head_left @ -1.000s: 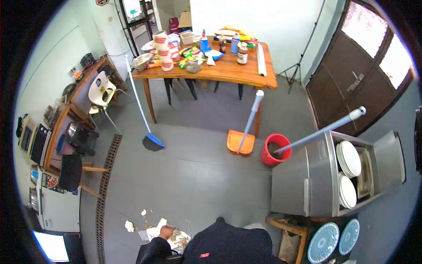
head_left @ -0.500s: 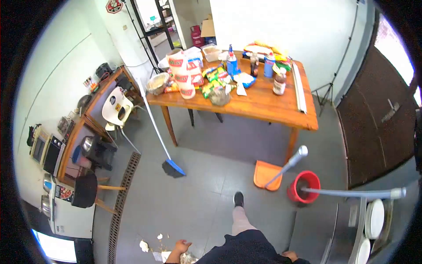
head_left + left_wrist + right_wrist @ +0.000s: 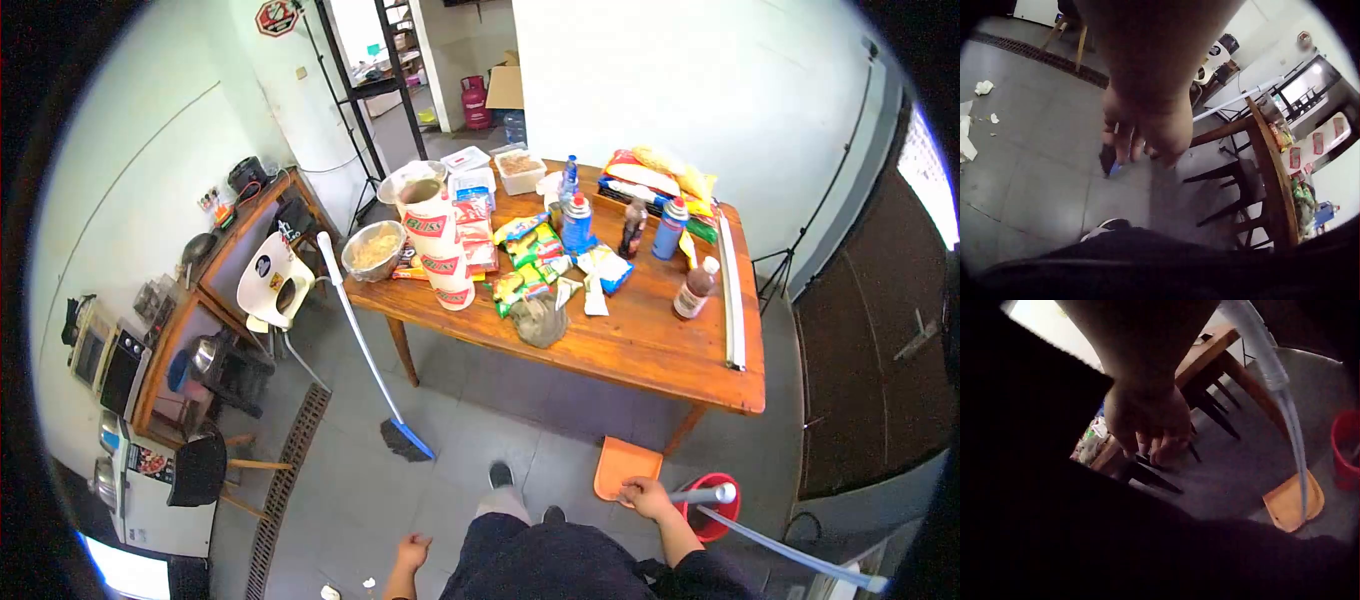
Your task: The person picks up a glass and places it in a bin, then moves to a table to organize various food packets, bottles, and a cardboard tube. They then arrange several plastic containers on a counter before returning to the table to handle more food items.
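Observation:
My left hand (image 3: pixel 413 552) hangs low over the floor with its fingers loosely curled and nothing in it. In the left wrist view, white scraps (image 3: pixel 984 87) lie on the floor off to one side. My right hand (image 3: pixel 647 496) reaches forward, fingers loosely bent and holding nothing. It overlaps the front edge of an orange dustpan (image 3: pixel 628 462) in the head view, while the right wrist view shows it apart from the dustpan's grey handle (image 3: pixel 1294 428). A blue-headed broom (image 3: pixel 408 440) stands upright, its pole against the table's left end.
Ahead is a wooden table (image 3: pixel 640 350) crowded with stacked cups (image 3: pixel 436 245), snack packets, bottles and bowls. A red bucket (image 3: pixel 722 525) with a long pole in it stands right of the dustpan. A drain grate (image 3: pixel 285 490) and a black stool (image 3: pixel 198 470) are at left.
I have stepped forward, so table and dustpan are closer. My left hand has risen away from the scraps on the floor. The right hand has come into view, moving forward beside the dustpan.

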Tool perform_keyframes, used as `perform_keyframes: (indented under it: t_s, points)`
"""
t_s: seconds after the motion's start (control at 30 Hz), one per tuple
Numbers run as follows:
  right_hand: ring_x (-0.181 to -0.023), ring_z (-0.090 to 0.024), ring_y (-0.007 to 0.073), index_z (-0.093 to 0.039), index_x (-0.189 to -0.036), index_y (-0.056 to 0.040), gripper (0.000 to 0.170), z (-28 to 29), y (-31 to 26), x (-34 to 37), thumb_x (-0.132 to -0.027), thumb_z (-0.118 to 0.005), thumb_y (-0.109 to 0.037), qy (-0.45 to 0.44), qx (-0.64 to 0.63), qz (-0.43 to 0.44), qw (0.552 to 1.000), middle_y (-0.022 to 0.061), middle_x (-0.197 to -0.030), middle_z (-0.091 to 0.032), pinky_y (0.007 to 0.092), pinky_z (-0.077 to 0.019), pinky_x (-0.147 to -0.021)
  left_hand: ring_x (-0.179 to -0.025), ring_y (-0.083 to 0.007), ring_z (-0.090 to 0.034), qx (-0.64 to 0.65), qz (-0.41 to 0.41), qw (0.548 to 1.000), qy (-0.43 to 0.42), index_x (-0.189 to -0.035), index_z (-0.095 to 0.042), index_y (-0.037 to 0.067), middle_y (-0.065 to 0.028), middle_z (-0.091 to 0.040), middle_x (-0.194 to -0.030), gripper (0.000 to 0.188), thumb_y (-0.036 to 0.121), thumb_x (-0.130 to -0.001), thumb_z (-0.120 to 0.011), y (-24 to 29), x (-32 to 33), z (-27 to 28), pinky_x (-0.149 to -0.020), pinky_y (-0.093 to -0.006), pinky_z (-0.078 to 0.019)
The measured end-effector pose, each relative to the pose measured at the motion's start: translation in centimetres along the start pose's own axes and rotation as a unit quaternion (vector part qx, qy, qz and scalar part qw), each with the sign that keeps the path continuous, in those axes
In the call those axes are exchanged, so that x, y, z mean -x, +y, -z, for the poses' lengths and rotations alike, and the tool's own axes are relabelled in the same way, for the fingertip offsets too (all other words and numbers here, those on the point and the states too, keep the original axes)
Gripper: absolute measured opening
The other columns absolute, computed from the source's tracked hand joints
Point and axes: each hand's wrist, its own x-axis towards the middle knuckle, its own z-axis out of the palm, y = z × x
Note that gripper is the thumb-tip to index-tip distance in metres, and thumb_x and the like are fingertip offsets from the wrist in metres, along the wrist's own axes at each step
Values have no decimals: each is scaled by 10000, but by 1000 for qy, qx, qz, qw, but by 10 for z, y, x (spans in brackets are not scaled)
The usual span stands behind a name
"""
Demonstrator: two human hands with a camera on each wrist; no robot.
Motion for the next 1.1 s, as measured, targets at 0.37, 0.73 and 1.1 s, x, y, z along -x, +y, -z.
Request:
perform_keyframes:
  t_s: [0.37, 0.73, 1.1]
  points:
    - [-726, -541, 76, -593, -891, 3, 160, -11, -266, -146, -774, -596, -106, -18, -114, 144, 983, 25, -788, -605, 223, -441, -644, -637, -79, -500, 241, -254, 936, 29, -985, -501, -9, -19, -534, -705, 276, 45, -741, -618, 304, -220, 38, -597, -202, -429]
    - [-653, -572, 163, -601, -815, 18, 250, -41, -518, -509, -768, -550, -222, 69, -36, 178, 981, 104, -733, -608, 279, -452, -602, -682, -116, -550, 151, -378, 913, 17, -981, -535, 6, -74, -582, -784, 289, 95, -728, -641, 493, -328, 88, -610, -239, -450]
    - [-751, -595, 294, -621, -748, 12, 340, -83, -525, -644, -722, -573, -324, 210, 207, 108, 950, 197, -789, -604, 370, -451, -710, -712, -146, -572, 90, -357, 930, -3, -934, -559, 12, -80, -600, -789, 247, 69, -709, -642, 478, -351, 112, -656, -259, -452]
